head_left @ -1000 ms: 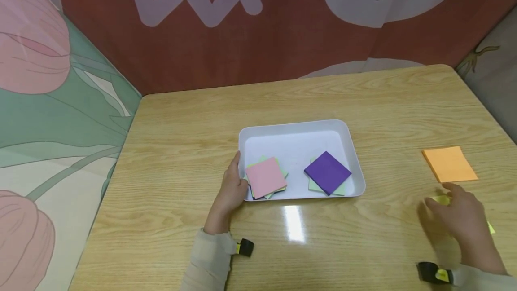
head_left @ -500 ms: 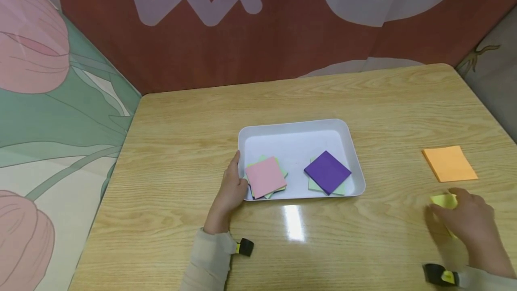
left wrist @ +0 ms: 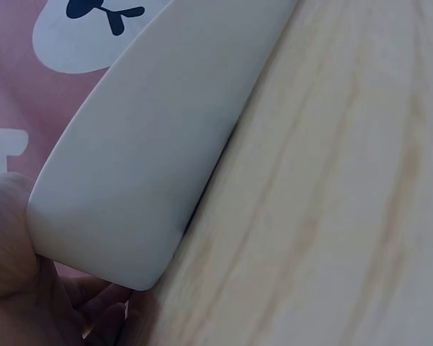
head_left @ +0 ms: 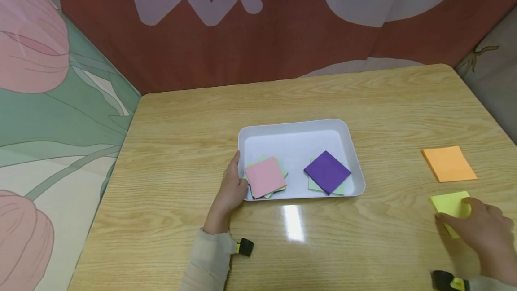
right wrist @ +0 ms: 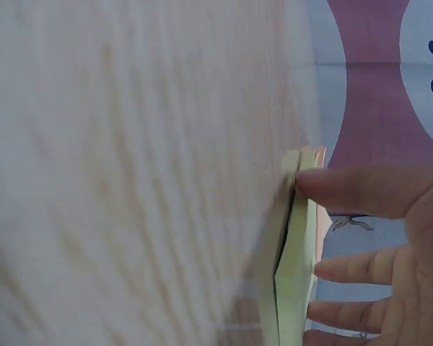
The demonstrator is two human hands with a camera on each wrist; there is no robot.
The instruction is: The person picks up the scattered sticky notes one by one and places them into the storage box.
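Note:
A white tray [head_left: 296, 138] sits mid-table. My left hand [head_left: 230, 190] grips its left end, thumb over the rim and fingers outside; in the left wrist view the hand [left wrist: 29, 267] is at the tray's corner [left wrist: 123, 180]. On the right lies a yellow sticky-note pad [head_left: 451, 205]. My right hand [head_left: 484, 228] is over its right part, thumb at the left edge and index finger near the right edge. In the right wrist view, the thumb and spread, fairly straight fingers [right wrist: 353, 267] touch the pad [right wrist: 294, 274], where a dark gap shows between layers.
In the tray, a pink pad [head_left: 266, 177] tops a stack at left; a purple pad [head_left: 327, 172] lies on a pale green pad [head_left: 314, 186] at right. An orange pad [head_left: 449, 164] lies behind the yellow one. Patterned walls [head_left: 202, 48] stand behind and beside the wooden table [head_left: 181, 125].
My right hand has shifted right and towards me, uncovering more of the yellow sticky-note pad, which stays nearly in place. The left hand and the tray have not moved.

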